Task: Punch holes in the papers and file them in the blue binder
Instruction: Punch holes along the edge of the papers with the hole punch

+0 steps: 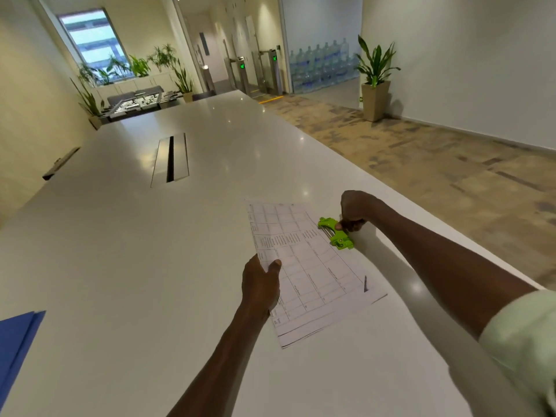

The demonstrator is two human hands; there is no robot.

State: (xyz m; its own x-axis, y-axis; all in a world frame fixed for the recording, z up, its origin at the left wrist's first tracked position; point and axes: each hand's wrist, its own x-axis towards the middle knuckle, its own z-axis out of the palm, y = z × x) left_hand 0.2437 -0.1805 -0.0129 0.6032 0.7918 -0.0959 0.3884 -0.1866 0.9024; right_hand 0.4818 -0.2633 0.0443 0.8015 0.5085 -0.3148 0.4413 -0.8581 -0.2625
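Note:
A thin stack of printed papers (313,266) with table lines lies on the white table (150,266), right of centre. My left hand (261,284) grips the papers at their left edge, thumb on top. A green hole punch (335,233) sits at the papers' far right edge, touching them. My right hand (355,210) is closed on the back of the punch. A corner of the blue binder (16,341) shows at the lower left edge, lying flat and well away from both hands.
The table's right edge runs diagonally just past the punch, with carpeted floor (421,164) beyond. A cable slot (171,159) is set into the table farther ahead. A potted plant (374,82) stands by the right wall.

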